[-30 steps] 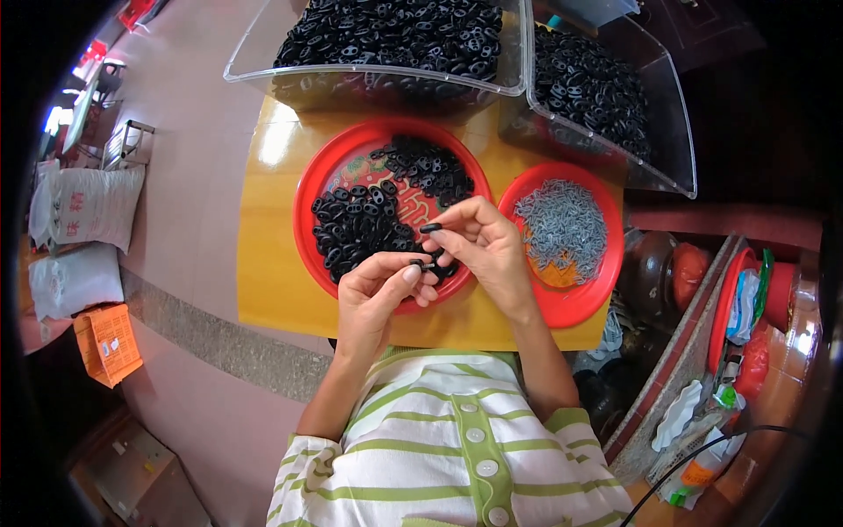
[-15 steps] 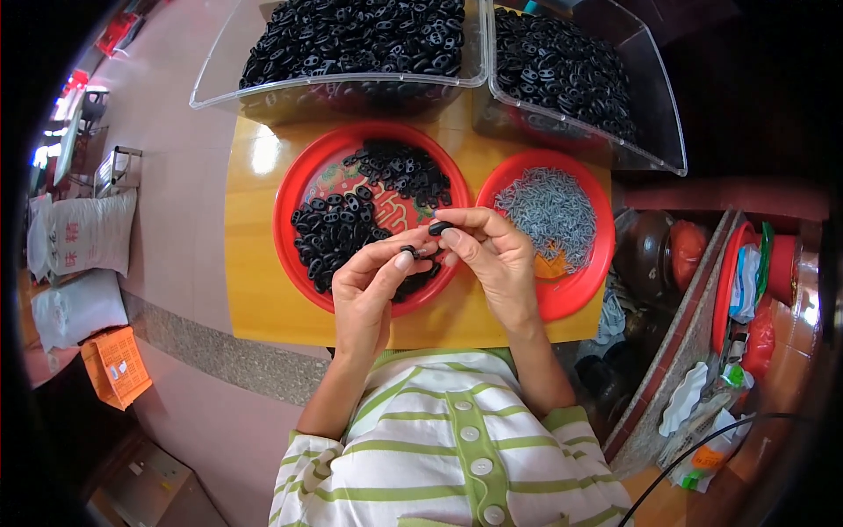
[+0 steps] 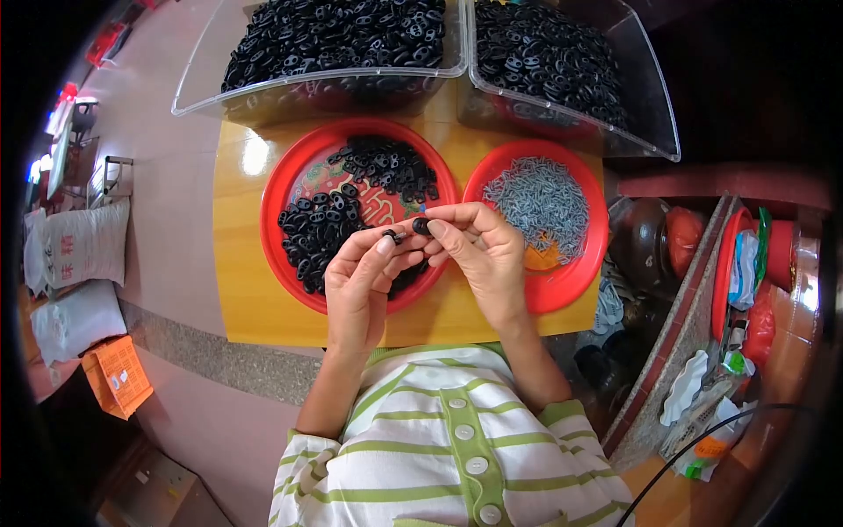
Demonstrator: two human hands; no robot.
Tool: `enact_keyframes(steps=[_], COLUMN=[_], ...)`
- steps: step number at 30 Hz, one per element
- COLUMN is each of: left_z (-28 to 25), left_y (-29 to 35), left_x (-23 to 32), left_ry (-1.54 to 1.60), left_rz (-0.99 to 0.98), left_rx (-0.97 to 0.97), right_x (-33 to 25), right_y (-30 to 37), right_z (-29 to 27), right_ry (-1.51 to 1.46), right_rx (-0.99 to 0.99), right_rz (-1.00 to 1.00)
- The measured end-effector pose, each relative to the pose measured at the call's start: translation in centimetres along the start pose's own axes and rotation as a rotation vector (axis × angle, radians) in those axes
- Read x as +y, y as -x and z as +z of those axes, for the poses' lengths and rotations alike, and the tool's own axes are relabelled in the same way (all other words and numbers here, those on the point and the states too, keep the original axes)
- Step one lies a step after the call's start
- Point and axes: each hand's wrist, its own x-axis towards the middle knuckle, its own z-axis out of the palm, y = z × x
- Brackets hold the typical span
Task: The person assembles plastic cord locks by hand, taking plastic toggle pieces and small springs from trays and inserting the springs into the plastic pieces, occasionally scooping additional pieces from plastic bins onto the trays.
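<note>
My two hands meet over the near right part of a red round tray [image 3: 271, 198] that holds many small black plastic pieces [image 3: 320, 230]. Between the thumb and fingers of my left hand [image 3: 358, 279] is a small black plastic piece [image 3: 392, 235], with what looks like a screw [image 3: 401, 234] beside it. My right hand [image 3: 487, 255] pinches another black oval piece [image 3: 421, 227], close to the first. Right of the hands, a second red tray [image 3: 597, 237] bears a heap of grey screws [image 3: 540, 206].
Two clear plastic bins [image 3: 320, 77] [image 3: 571, 114] full of black pieces stand at the far side of the yellow table [image 3: 241, 290]. A white sack [image 3: 88, 241] and an orange paper bag [image 3: 118, 376] are at left. Beyond a low wall [image 3: 676, 325] at right lie assorted packages.
The piece in my right hand has come closer to the one in my left, and its flat side has turned. The whole view has shifted slightly.
</note>
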Motion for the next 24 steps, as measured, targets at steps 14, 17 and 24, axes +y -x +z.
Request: enact_keyframes(steps=[14,17,24], left_z=[0.5,0.8,0.9], left_y=[0.3,0.4,0.7], left_x=[0.0,-0.2,-0.7], left_ry=[-0.045,-0.152,-0.294], left_rz=[0.048,0.134,0.15], left_rx=[-0.047,-0.053,-0.069], right_x=[-1.2,-1.1,-1.0], right_y=[0.3,0.3,0.3], right_z=[0.5,0.4,-0.8], right_ry=[0.573,0.438,0.104], right_rx=[0.084,0.055,-0.02], right_rz=[-0.364,-0.209,0.014])
